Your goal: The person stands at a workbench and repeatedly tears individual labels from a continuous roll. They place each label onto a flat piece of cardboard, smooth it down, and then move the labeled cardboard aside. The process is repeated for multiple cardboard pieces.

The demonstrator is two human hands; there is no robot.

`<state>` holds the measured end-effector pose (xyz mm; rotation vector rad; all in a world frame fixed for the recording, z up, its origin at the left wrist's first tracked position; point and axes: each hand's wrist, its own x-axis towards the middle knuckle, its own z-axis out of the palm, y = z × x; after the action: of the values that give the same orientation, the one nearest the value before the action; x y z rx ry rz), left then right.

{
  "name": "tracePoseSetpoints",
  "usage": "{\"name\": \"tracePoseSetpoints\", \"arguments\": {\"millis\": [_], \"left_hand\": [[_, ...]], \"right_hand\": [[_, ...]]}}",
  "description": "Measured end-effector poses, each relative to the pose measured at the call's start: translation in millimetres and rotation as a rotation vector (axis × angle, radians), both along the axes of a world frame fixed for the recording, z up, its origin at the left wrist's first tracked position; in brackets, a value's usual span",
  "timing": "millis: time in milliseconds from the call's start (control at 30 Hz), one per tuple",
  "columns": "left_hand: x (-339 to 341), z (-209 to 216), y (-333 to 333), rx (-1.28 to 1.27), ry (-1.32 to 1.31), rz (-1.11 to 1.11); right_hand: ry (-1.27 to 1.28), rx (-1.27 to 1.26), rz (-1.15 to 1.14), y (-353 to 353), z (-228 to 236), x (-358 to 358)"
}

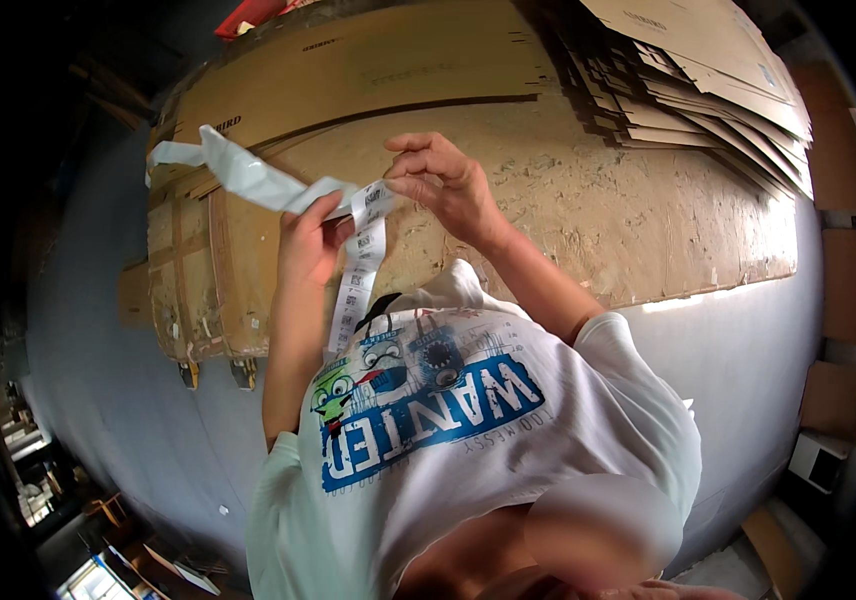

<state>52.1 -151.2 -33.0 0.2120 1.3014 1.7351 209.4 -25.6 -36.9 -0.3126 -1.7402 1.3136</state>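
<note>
The label strip (pixel 359 265) should handle very light and limp: thin, no stiffness of its own, so it will likely curl, twist and swing rather than hold a line. Not fragile like glass, but probably easy to crease or tear. The face looks smooth, so it may slide under dry fingertips. Best hold is a flat pinch on the edges near the bend, both sides supported, off the print; a grab at the free end would leave most of it loose.

Looks: narrow white band, dark print blocks and small square codes repeating down the face. The printed run hangs down in front of your shirt (pixel 488 350). A pale, glossy, unprinted length (pixel 248 180) twists away to your left; can't tell if it's the same piece or the backing.

Position: up in front of your chest, above the near left part of the tabletop (pixel 568 225).

Your left grip (pixel 308 240) is closed, strip pinched between thumb and fingers. Your right grip (pixel 453 190) is half curled at the strip's upper edge; can't tell if it's pinching or just touching.

Farther out: flat cardboard (pixel 388 62) across the far side, a fanned cardboard stack (pixel 693 95) far right.
</note>
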Motion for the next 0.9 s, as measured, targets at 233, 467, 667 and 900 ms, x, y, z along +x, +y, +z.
{"name": "tracePoseSetpoints", "arguments": {"millis": [233,467,667,900], "left_hand": [[-68,-40,-91,-0.041,-0.079,0.332],[-68,-31,-104,-0.103,-0.057,0.532],[-86,-46,-68,-0.179,-0.086,0.485],[-73,-35,-20,-0.087,0.149,0.331]], "right_hand": [[-0.395,-0.330,-0.395,191,-91,0],[-0.794,-0.069,-0.382,315,-164,-17],[-0.906,-0.069,-0.368,347,-201,-40],[-0.983,-0.053,-0.359,342,-188,-42]]}}
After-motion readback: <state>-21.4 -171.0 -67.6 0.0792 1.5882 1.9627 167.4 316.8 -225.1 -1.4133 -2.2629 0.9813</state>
